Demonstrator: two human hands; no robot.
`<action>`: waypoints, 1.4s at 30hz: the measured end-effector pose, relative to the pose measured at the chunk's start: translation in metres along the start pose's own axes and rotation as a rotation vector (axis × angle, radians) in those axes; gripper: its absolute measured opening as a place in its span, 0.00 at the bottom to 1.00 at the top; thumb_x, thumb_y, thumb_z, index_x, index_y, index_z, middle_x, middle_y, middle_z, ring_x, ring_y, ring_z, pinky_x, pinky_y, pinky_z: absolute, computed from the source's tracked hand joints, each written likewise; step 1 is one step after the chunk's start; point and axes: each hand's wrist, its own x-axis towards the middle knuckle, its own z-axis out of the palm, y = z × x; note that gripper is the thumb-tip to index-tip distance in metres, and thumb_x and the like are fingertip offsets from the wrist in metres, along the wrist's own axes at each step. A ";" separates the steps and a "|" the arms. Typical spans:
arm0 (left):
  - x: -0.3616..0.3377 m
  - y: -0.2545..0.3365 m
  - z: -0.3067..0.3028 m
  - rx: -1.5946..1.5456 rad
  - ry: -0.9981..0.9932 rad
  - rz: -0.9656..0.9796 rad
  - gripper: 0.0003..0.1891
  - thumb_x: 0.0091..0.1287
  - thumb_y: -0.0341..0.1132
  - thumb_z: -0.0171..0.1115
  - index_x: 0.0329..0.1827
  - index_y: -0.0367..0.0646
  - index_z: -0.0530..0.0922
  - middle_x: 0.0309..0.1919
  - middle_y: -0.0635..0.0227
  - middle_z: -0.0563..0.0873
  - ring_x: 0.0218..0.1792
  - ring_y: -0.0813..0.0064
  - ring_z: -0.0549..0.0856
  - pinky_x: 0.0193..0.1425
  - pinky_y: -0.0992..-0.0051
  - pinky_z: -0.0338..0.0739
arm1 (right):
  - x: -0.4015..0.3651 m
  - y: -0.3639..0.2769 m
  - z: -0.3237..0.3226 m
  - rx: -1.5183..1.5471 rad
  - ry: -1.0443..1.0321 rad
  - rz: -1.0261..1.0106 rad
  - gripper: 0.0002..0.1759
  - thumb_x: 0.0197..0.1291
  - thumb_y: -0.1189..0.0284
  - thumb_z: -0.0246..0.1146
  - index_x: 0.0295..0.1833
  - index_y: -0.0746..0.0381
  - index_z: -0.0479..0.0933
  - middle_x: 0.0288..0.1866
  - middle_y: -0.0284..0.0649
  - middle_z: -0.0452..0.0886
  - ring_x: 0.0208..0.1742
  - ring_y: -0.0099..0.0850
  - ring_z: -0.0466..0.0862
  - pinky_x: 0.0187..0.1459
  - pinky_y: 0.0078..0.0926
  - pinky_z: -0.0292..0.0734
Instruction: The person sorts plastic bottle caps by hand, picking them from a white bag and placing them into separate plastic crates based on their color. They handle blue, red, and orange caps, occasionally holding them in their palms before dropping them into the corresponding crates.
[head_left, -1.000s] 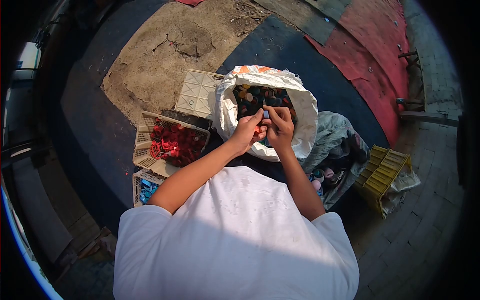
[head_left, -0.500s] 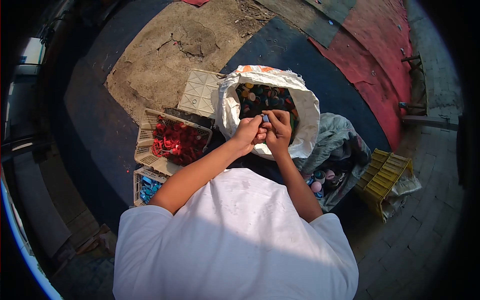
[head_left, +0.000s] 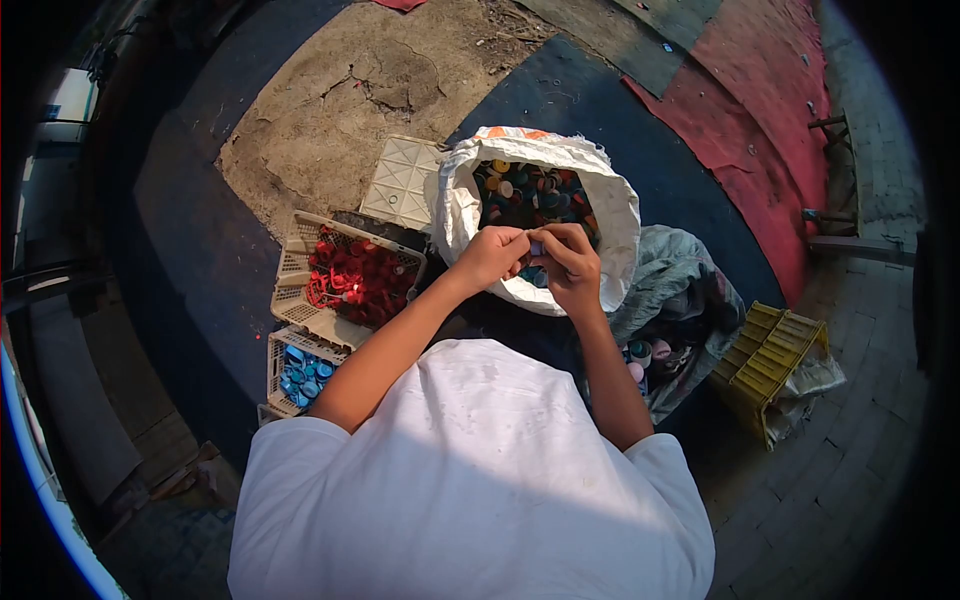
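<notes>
Both hands working one cap over an open sack.
Left hand [head_left: 490,256] and right hand [head_left: 573,266] meet fingertip to fingertip, together pinching a small pale-blue cap [head_left: 537,247] above the mouth of the white sack [head_left: 452,215] filled with mixed caps. A crate of red caps [head_left: 292,268] sits just left of the sack, with a crate of blue caps [head_left: 277,352] nearer the person.

Open ground is seen in strong sunlight, where a patch of cracked bare earth [head_left: 340,110] is bordered by a dark mat [head_left: 575,100] and a red carpet [head_left: 765,95]. Grey brick paving [head_left: 835,465] is laid at the right, and a yellow plastic crate [head_left: 768,358] is set on it.
</notes>
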 end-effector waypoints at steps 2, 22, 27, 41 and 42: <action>0.001 -0.007 0.001 -0.074 -0.025 -0.007 0.16 0.82 0.41 0.52 0.44 0.40 0.83 0.24 0.80 0.78 0.22 0.91 0.73 0.25 0.85 0.68 | -0.007 0.007 -0.001 -0.056 -0.011 -0.039 0.32 0.39 0.95 0.66 0.53 0.60 0.86 0.48 0.41 0.83 0.48 0.40 0.83 0.46 0.34 0.82; -0.012 0.007 0.032 -0.709 0.116 -0.317 0.13 0.78 0.44 0.54 0.41 0.44 0.77 0.22 0.77 0.76 0.19 0.87 0.73 0.22 0.86 0.64 | 0.002 -0.022 -0.008 -0.004 0.032 -0.145 0.26 0.41 0.91 0.72 0.49 0.61 0.86 0.46 0.41 0.81 0.42 0.34 0.83 0.45 0.29 0.82; -0.010 0.007 0.029 -0.606 0.120 -0.222 0.17 0.77 0.47 0.56 0.37 0.41 0.77 0.21 0.76 0.74 0.19 0.83 0.71 0.24 0.81 0.62 | -0.020 0.036 -0.015 0.213 0.277 0.267 0.21 0.55 0.91 0.69 0.54 0.64 0.86 0.50 0.41 0.81 0.45 0.30 0.85 0.47 0.22 0.81; -0.007 0.006 0.022 -0.524 0.164 -0.255 0.18 0.78 0.49 0.53 0.40 0.42 0.78 0.25 0.72 0.79 0.23 0.81 0.79 0.21 0.85 0.66 | -0.010 0.020 0.006 0.321 0.025 0.419 0.12 0.67 0.74 0.69 0.54 0.65 0.86 0.43 0.39 0.88 0.42 0.24 0.87 0.45 0.21 0.80; -0.007 0.007 0.022 -0.502 0.173 -0.257 0.18 0.78 0.49 0.53 0.41 0.42 0.78 0.26 0.72 0.80 0.23 0.81 0.79 0.20 0.86 0.67 | -0.009 0.019 0.006 0.349 0.039 0.435 0.11 0.66 0.75 0.70 0.52 0.66 0.87 0.42 0.38 0.88 0.41 0.23 0.86 0.44 0.21 0.80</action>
